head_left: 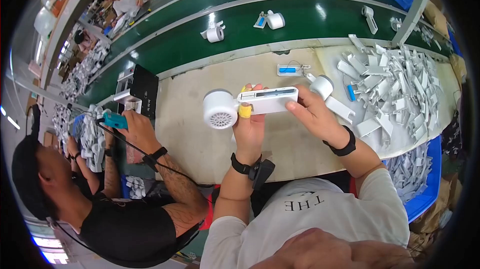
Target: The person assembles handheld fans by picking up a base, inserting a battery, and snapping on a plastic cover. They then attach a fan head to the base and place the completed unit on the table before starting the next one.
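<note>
Above the near table I hold a white handheld fan (220, 111) level, its round grilled head to the left and its flat handle to the right. My left hand (250, 131) grips the handle beside the head; yellow tape wraps a finger. My right hand (320, 116) pinches the handle's far end, thumb on the near face. A long slot with a dark strip shows along the handle's upper side. Just beyond my right hand lies another white fan head (321, 85), with a loose white handle shell (340, 109) beside it.
An open handle with a blue battery (287, 70) lies farther back on the table (195, 144). White shells (385, 84) heap at the right, above a blue bin (429, 189). Fans rest on the green conveyor (165, 44). A co-worker (135, 209) at left holds a teal power screwdriver (115, 120).
</note>
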`<state>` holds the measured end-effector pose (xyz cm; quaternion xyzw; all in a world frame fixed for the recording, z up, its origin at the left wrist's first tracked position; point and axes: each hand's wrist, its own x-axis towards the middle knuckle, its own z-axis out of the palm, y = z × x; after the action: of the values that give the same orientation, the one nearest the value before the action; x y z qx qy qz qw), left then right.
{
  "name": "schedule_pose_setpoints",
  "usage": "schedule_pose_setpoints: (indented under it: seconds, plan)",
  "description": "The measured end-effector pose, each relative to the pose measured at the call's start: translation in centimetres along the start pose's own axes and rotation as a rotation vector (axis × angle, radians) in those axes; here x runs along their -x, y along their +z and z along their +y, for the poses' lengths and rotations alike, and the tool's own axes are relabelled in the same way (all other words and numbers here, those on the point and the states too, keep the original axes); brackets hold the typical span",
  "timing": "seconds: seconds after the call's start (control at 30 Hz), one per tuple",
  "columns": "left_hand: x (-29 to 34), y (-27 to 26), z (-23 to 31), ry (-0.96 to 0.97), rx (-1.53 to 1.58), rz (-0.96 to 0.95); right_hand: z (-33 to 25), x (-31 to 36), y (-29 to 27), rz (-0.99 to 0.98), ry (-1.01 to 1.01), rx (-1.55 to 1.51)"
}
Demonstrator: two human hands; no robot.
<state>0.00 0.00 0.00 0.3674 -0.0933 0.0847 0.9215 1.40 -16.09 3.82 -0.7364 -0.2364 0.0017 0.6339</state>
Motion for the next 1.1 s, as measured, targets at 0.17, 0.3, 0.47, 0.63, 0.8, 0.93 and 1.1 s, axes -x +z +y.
schedule_pose_setpoints:
  seconds: [0.17,0.3,0.47,0.63,0.8,0.93,1.1]
  plan:
    - [0.4,0.4,-0.3,0.075,0.064,-0.061,0.0,0.2,0.4,0.073,0.05,0.021]
    - [0.8,1.4,-0.3,0.059,0.064,-0.135,1.5,-0.1,-1.0,0.084,-0.218,0.1]
    - [-0.6,0.2,-0.8,-0.051,0.066,0.074,1.5,-0.8,-0.3,0.052,0.01,0.104]
    - [-1.3,-1.9,-1.6,-0.168,0.226,0.036,-0.7,-0.5,1.0,0.052,0.039,0.177]
    - [-1.2,-1.1,-1.6,-0.104,0.248,0.043,-0.8,-0.6,0.6,0.086,0.073,0.225]
    - [-0.1,0.1,-1.0,0.122,-0.075,0.063,0.4,-0.5,0.6,0.134,0.046,0.141]
    - [0.6,0.0,-1.5,0.25,-0.248,-0.082,1.2,-0.4,0.7,0.07,0.327,-0.317]
